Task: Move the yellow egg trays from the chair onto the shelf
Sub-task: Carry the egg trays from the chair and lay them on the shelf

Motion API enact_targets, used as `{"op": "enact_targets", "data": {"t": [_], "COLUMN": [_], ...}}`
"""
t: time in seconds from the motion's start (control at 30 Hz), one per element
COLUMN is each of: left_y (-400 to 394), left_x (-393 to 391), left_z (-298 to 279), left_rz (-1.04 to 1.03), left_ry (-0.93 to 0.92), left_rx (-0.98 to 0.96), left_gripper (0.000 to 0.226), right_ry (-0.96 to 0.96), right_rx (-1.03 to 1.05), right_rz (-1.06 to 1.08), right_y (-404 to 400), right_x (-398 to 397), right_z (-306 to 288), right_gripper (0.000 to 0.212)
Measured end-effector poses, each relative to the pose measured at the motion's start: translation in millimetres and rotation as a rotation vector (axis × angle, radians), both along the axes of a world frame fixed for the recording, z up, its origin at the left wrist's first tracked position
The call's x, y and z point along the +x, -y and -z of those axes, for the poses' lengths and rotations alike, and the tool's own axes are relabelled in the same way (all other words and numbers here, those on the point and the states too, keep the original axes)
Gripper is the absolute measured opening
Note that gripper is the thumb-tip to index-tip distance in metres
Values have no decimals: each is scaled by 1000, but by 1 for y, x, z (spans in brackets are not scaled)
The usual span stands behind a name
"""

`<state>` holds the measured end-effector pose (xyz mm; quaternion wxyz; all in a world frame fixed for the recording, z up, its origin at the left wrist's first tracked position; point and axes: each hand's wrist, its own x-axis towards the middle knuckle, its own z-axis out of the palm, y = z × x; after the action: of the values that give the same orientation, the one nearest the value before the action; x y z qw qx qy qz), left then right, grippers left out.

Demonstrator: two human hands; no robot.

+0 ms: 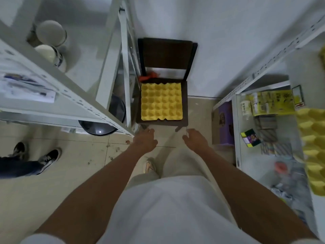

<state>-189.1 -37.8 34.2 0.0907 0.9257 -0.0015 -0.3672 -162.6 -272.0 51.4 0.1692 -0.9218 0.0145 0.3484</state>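
Reach step in hand: left hand (145,140) and right hand (195,139), both open and holding nothing, hover short of the yellow egg tray (161,101) on the chair (184,103); next move calls for a two-sided grip under its edges, then a carry to the shelf (263,67) at right.

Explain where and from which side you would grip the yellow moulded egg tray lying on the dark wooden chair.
Probably by its left and right edges, one hand each, coming from the chair's open front. The yellow moulded egg tray lies flat on the dark wooden chair, backrest behind; the left hand and right hand are open near the front.
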Motion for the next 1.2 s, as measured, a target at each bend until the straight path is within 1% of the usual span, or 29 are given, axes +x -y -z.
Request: {"op": "enact_targets", "data": {"t": [0.1,0.2,0.3,0.43,0.5,0.67,0.73,0.87,0.93,0.97,1.03,1.1,1.2], "left_y": [-7,-8,-6,-12,-18,-29,-34,-45,-52,-55,-58,-62,-71], "left_x": [15,38,62,96,122,189,209,245,260,264,265,259,250], "left_z": [18,40,52,75,100,163,186,227,244,251,263,270,279], "left_rz": [20,-36,-147,-220,-312,-678,-739,-667,-689,-707,-700,-672,-700], "left_ry": [-57,-124,-179,-289,-295,-285,-245,-172,-136,-122,-94,-54,-29], "left_rx": [3,-9,-43,-26,-38,-68,-66,-30,16,42,80,107,162], "left_gripper": [56,54,52,51,46,42,43,57,62,63,60,53,45], "right_ry": [-30,-69,-173,-291,-319,-394,-383,-284,-298,-319,-299,-201,-108], "right_rx": [16,28,69,75,63,-20,-52,-118,-132,-140,-198,-268,-291], "right_rz": [35,33,52,100,127,139,153,116,68,49,26,5,-59], "right_y": [-8,-9,-9,-4,0,12,12,9,3,-1,-6,-9,-6], "right_x": [36,77,118,173,196,241,264,297,304,305,306,303,301], "right_z": [8,26,46,86,112,190,218,268,288,296,310,319,324], "right_gripper": [46,46,49,42,42,37,33,28,22,23,24,25,28]}}
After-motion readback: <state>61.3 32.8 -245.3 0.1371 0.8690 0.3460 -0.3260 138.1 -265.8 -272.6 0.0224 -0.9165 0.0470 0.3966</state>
